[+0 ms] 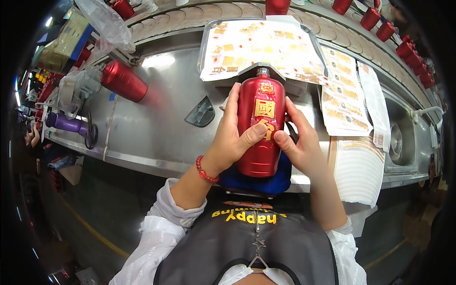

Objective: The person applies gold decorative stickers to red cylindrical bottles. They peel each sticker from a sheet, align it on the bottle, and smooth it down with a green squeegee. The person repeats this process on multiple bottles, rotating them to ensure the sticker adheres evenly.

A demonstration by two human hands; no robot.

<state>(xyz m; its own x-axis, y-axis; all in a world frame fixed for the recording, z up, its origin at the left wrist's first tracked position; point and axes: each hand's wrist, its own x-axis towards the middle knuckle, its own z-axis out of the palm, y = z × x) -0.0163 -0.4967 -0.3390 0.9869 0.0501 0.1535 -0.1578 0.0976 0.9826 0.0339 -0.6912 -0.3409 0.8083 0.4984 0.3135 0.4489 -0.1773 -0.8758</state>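
A glossy red bottle (259, 154) with gold characters down its front lies before me, its narrow neck pointing away. My left hand (233, 137) wraps its left side, thumb pressed on the lettering. From the right, my right hand (301, 142) grips it, thumb also on the front. Under the bottle's base shows a dark blue pad (280, 178); a dark holder (261, 66) stands behind its neck. Beyond that, a metal tray (205, 50) carries a sheet of gold character decals (251, 40).
Another red bottle (124, 80) lies on the steel bench (156, 128) at left, near a purple heat-gun-like tool (69, 124). A dark flat piece (200, 113) lies closer in. More decal sheets (343, 95), a white cloth (357, 166) and a sink (401, 137) are at right. A conveyor (218, 14) with red bottles runs behind.
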